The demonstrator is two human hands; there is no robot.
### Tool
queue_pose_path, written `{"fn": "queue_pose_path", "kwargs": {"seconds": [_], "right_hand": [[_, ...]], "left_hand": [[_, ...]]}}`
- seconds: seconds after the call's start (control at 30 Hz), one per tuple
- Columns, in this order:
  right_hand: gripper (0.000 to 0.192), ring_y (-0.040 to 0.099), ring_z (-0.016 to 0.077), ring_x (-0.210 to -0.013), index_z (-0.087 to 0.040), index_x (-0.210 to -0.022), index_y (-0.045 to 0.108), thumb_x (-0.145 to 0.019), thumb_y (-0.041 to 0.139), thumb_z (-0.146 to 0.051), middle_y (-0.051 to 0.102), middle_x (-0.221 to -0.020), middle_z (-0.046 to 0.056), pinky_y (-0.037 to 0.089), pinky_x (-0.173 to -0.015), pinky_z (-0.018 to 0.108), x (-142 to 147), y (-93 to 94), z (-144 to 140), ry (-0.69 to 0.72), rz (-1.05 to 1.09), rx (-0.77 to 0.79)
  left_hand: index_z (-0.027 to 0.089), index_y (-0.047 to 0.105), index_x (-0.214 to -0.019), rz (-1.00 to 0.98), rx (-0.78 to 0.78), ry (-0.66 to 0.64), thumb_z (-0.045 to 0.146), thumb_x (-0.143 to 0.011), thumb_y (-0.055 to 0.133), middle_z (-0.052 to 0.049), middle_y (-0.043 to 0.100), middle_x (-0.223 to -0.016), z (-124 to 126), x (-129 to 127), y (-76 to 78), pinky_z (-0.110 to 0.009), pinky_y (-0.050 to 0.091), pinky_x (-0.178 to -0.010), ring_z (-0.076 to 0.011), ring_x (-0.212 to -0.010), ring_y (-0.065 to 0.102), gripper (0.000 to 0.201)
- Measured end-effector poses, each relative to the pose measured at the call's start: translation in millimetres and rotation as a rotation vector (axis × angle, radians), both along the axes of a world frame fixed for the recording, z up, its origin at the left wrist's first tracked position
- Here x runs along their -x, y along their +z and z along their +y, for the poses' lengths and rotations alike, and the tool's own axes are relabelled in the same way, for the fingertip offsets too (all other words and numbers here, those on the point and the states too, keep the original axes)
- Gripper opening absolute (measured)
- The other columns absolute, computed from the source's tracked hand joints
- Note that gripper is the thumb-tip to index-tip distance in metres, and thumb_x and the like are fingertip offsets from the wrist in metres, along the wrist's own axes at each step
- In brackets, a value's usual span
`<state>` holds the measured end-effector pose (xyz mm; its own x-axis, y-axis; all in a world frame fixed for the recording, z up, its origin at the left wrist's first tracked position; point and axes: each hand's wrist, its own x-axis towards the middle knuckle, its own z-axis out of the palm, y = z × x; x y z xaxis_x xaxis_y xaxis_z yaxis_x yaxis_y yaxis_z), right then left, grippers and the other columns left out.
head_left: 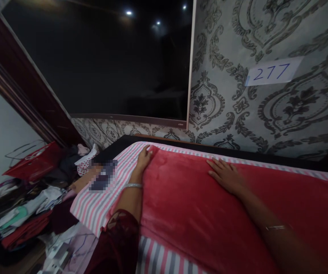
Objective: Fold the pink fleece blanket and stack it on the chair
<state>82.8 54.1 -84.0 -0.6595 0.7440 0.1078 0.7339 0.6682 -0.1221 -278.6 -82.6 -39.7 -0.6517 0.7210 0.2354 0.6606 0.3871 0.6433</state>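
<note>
A red plush cloth lies spread over a pink, grey and white striped cloth on a dark surface. At the far left corner of the red cloth is my left hand, its fingers closed on the edge; the fingertips show only in part. My right hand rests palm down on the red cloth near its far edge, fingers stretched out and a little spread. Faint wrinkles and streaks run across the plush. The striped cloth shows beyond the red one on the left, far and near sides.
A large dark television screen is above the surface's black far edge. Patterned wallpaper carries a paper marked 277. At left are piled clothes, a red bag and a white power strip. A blurred-out patch covers something on the striped cloth.
</note>
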Motion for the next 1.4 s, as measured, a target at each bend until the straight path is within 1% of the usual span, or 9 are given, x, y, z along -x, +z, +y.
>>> {"fn": "queue_pose_path", "kwargs": {"seconds": [0.17, 0.43, 0.63, 0.77, 0.97, 1.1, 1.2, 1.3, 1.4], "right_hand": [[0.060, 0.023, 0.0311, -0.151, -0.031, -0.157, 0.035, -0.101, 0.024, -0.052, 0.028, -0.163, 0.003, 0.026, -0.118, 0.061, -0.4, 2.0, 0.1, 0.003, -0.013, 0.006], [0.060, 0.021, 0.0295, -0.151, -0.031, -0.157, 0.034, -0.102, 0.023, -0.053, 0.027, -0.164, 0.002, 0.024, -0.120, 0.058, 0.5, 2.7, -1.6, -0.015, -0.032, 0.006], [0.060, 0.020, 0.0282, -0.152, -0.032, -0.157, 0.032, -0.102, 0.022, -0.053, 0.025, -0.164, 0.001, 0.023, -0.120, 0.057, 0.8, 3.5, -1.8, -0.010, -0.031, 0.010], [0.060, 0.021, 0.0287, -0.151, -0.031, -0.157, 0.033, -0.102, 0.022, -0.051, 0.025, -0.164, 0.002, 0.023, -0.119, 0.058, 0.0, 3.9, -1.8, -0.005, -0.027, 0.012], [0.061, 0.023, 0.0307, -0.151, -0.030, -0.156, 0.036, -0.101, 0.023, -0.053, 0.026, -0.164, 0.003, 0.024, -0.118, 0.061, -0.4, 1.4, -0.8, 0.005, 0.017, 0.022], [0.060, 0.026, 0.0321, -0.150, -0.032, -0.155, 0.038, -0.101, 0.024, -0.053, 0.029, -0.163, 0.004, 0.025, -0.117, 0.061, -0.7, -2.8, 0.8, 0.022, 0.041, -0.007], [0.061, 0.026, 0.0312, -0.150, -0.030, -0.155, 0.037, -0.101, 0.024, -0.053, 0.029, -0.163, 0.005, 0.025, -0.117, 0.059, -1.1, -1.5, 3.4, 0.017, 0.051, -0.006], [0.062, 0.024, 0.0309, -0.150, -0.028, -0.156, 0.035, -0.101, 0.024, -0.053, 0.027, -0.164, 0.007, 0.025, -0.118, 0.059, -0.4, 9.6, 1.1, 0.008, 0.046, 0.026], [0.062, 0.022, 0.0337, -0.150, -0.026, -0.157, 0.034, -0.102, 0.028, -0.053, 0.025, -0.164, 0.009, 0.024, -0.117, 0.063, 2.5, 25.7, -19.2, -0.015, 0.036, 0.067]], "left_hand": [[0.022, 0.062, -0.136, 0.002, -0.111, -0.123, 0.009, -0.084, 0.055, -0.006, 0.067, -0.133, 5.3, 6.8, -7.0, -0.036, 0.045, -0.109, -0.0219, -0.125, 0.060, 0.054], [0.024, 0.056, -0.143, 0.041, 0.013, 0.003, 0.011, -0.088, 0.052, -0.012, 0.064, -0.134, 5.8, 1.7, -4.7, -0.044, 0.042, -0.111, -0.0302, -0.127, 0.057, 0.057], [0.014, 0.045, -0.149, -0.018, 0.071, 0.072, 0.017, -0.091, 0.052, -0.021, 0.052, -0.146, 9.8, -2.0, -1.3, -0.046, 0.040, -0.110, -0.0341, -0.133, 0.052, 0.059], [0.014, 0.049, -0.146, -0.130, 0.083, 0.032, 0.025, -0.089, 0.059, -0.018, 0.059, -0.141, 4.8, 5.1, 8.7, -0.038, 0.044, -0.107, -0.0295, -0.131, 0.054, 0.059], [0.015, 0.059, -0.136, -0.320, 0.125, -0.063, 0.043, -0.074, 0.078, -0.014, 0.074, -0.114, -51.0, 19.1, 27.2, -0.036, 0.055, -0.089, -0.0280, -0.104, 0.070, 0.071], [0.016, 0.063, -0.130, -0.419, 0.114, -0.121, 0.053, -0.057, 0.087, -0.013, 0.074, -0.111, -108.8, 9.4, 28.4, -0.040, 0.056, -0.090, -0.0312, -0.108, 0.069, 0.086], [0.021, 0.068, -0.123, -0.617, 0.106, -0.208, 0.058, -0.053, 0.088, -0.012, 0.074, -0.115, -143.5, -3.3, 26.0, -0.041, 0.058, -0.088, -0.0322, -0.107, 0.069, 0.082], [0.024, 0.069, -0.117, -0.714, 0.084, -0.149, 0.054, -0.053, 0.090, -0.010, 0.075, -0.113, -161.4, -10.4, 23.6, -0.041, 0.060, -0.085, -0.0323, -0.103, 0.071, 0.074], [0.024, 0.067, -0.121, -0.735, 0.040, -0.075, 0.048, -0.054, 0.092, -0.010, 0.075, -0.113, -163.9, -9.0, 19.6, -0.042, 0.061, -0.084, -0.0316, -0.101, 0.072, 0.075]]}}
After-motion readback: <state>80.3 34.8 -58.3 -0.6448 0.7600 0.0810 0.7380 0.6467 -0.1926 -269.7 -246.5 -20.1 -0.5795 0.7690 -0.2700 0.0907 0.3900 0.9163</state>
